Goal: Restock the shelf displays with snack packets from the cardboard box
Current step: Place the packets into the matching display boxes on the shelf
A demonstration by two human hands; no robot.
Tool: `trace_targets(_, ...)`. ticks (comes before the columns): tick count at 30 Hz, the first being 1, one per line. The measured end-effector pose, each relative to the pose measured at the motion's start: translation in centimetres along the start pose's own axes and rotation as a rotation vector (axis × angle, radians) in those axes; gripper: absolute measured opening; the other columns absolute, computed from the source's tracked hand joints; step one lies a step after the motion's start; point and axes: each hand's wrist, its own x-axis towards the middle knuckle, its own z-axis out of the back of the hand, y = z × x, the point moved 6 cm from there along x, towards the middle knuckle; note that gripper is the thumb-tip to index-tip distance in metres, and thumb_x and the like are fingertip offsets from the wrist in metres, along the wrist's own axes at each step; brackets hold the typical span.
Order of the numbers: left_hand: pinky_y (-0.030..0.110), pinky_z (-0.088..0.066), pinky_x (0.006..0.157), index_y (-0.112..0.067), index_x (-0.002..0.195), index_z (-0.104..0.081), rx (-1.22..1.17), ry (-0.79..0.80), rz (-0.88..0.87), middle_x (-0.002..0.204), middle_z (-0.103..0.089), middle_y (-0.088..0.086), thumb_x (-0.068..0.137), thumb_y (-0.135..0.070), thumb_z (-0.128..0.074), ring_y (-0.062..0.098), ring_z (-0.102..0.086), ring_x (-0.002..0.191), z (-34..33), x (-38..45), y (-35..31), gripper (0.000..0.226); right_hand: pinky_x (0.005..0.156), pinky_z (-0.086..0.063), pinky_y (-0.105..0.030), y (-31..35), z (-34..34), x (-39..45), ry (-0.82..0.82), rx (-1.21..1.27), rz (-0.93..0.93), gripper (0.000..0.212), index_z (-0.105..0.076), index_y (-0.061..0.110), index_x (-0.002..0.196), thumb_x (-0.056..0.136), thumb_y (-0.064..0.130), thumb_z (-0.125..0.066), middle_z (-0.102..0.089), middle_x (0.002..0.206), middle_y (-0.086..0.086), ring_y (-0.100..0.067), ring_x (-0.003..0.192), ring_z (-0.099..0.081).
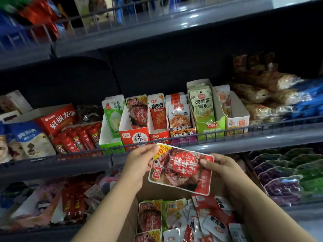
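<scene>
I hold a red snack packet with a meat picture and a yellow 10% corner, tilted, just below the middle shelf rail. My left hand pinches its left edge and my right hand pinches its right edge. Directly above, on the shelf, stands a red and white display box with matching packets upright inside. Below my hands sits the open cardboard box, with several mixed snack packets inside.
Beside the red display box stand a green one on the left and orange, purple and light-green ones on the right. A wire rail runs along the shelf front. Bagged goods fill the lower shelves on both sides.
</scene>
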Motion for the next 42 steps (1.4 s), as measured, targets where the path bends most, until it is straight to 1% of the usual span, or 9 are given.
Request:
trace_targets(5, 0.033, -0.054, 0.083, -0.021, 0.100, -0.070, 0.099, 0.076, -0.049, 0.096, -0.072, -0.002, 0.085, -0.023, -0.068, 0.015, -0.067, 0.092, -0.4, 0.8, -1.7, 0.015, 0.089, -0.050, -0.052, 0.1, 0.4, 0.1, -0.056, 0.057, 0.034, 0.037, -0.067, -0.001, 0.096, 0.069, 0.024, -0.071, -0.068, 0.094, -0.029, -0.043, 0.085, -0.066)
trace_targets(10, 0.020, -0.039, 0.048, -0.016, 0.095, -0.072, 0.252, 0.175, 0.083, 0.090, -0.073, -0.001, 0.084, -0.024, -0.070, 0.012, -0.061, 0.077, -0.4, 0.9, -0.2, 0.014, 0.095, -0.046, -0.058, -0.1, 0.5, 0.3, -0.086, 0.165, 0.024, 0.046, -0.066, -0.001, 0.099, 0.067, 0.029, -0.081, -0.066, 0.099, -0.031, -0.047, 0.095, -0.063)
trace_targets(13, 0.017, -0.038, 0.042, -0.012, 0.091, -0.069, 0.045, 0.197, 0.200, 0.085, -0.072, 0.002, 0.085, -0.019, -0.068, 0.011, -0.062, 0.069, -0.8, 0.7, 0.4, 0.010, 0.093, -0.048, -0.054, -0.1, 0.2, 0.5, -0.057, 0.156, 0.032, 0.043, -0.068, 0.002, 0.094, 0.068, 0.033, -0.081, -0.068, 0.097, -0.027, -0.043, 0.090, -0.065)
trace_targets(19, 0.019, -0.050, 0.043, -0.008, 0.094, -0.064, -0.205, 0.134, 0.225, 0.075, -0.071, 0.006, 0.086, -0.013, -0.065, 0.011, -0.065, 0.052, 0.4, 2.1, -1.4, 0.009, 0.056, -0.046, -0.022, -0.4, -1.7, 1.3, 0.122, 0.166, 0.036, 0.034, -0.071, 0.005, 0.093, 0.081, 0.036, -0.068, -0.066, 0.086, -0.017, -0.018, 0.071, -0.059)
trace_targets(24, 0.023, -0.057, 0.052, -0.006, 0.098, -0.065, -0.126, 0.088, 0.141, 0.084, -0.071, 0.010, 0.087, -0.014, -0.064, 0.016, -0.069, 0.064, 2.6, 4.5, -3.9, 0.014, 0.071, -0.049, -0.028, 1.4, -4.1, 2.6, 0.194, 0.015, 0.052, 0.029, -0.068, 0.006, 0.092, 0.088, 0.031, -0.053, -0.070, 0.095, -0.018, -0.023, 0.083, -0.067)
trace_targets(29, 0.026, -0.059, 0.061, -0.007, 0.104, -0.064, -0.012, -0.024, -0.022, 0.098, -0.070, 0.011, 0.087, -0.018, -0.065, 0.021, -0.070, 0.077, 6.1, 7.6, -8.5, 0.021, 0.070, -0.051, -0.020, 6.1, -7.5, 5.3, 0.137, -0.272, 0.153, 0.019, -0.068, 0.017, 0.094, 0.095, 0.022, -0.050, -0.072, 0.082, 0.005, -0.010, 0.080, -0.066)
trace_targets(34, 0.026, -0.059, 0.061, -0.006, 0.097, -0.065, 0.046, -0.152, -0.202, 0.094, -0.069, 0.011, 0.088, -0.017, -0.065, 0.021, -0.069, 0.079, 9.4, 10.8, -13.9, 0.014, 0.082, -0.055, -0.028, 9.4, -10.4, 8.7, 0.080, -0.356, 0.226, 0.020, -0.065, 0.030, 0.105, 0.097, 0.021, -0.049, -0.068, 0.101, 0.013, -0.004, 0.089, -0.066)
trace_targets(38, 0.022, -0.058, 0.057, -0.012, 0.083, -0.064, 0.113, -0.225, -0.334, 0.084, -0.066, 0.006, 0.089, -0.015, -0.065, 0.018, -0.066, 0.075, 10.6, 12.9, -16.9, 0.006, 0.086, -0.049, -0.021, 10.0, -12.6, 11.4, 0.094, -0.532, 0.324, 0.023, -0.061, 0.032, 0.115, 0.098, 0.026, -0.046, -0.060, 0.113, 0.015, -0.001, 0.102, -0.058)
trace_targets(42, 0.019, -0.056, 0.052, -0.006, 0.095, -0.065, 0.203, -0.236, -0.308, 0.083, -0.064, 0.006, 0.088, -0.014, -0.065, 0.016, -0.063, 0.069, 10.1, 15.8, -16.5, 0.011, 0.102, -0.041, -0.026, 9.4, -14.3, 13.2, 0.148, -0.839, 0.427, 0.032, -0.053, 0.035, 0.129, 0.099, 0.031, -0.043, -0.047, 0.129, 0.015, -0.004, 0.122, -0.044)
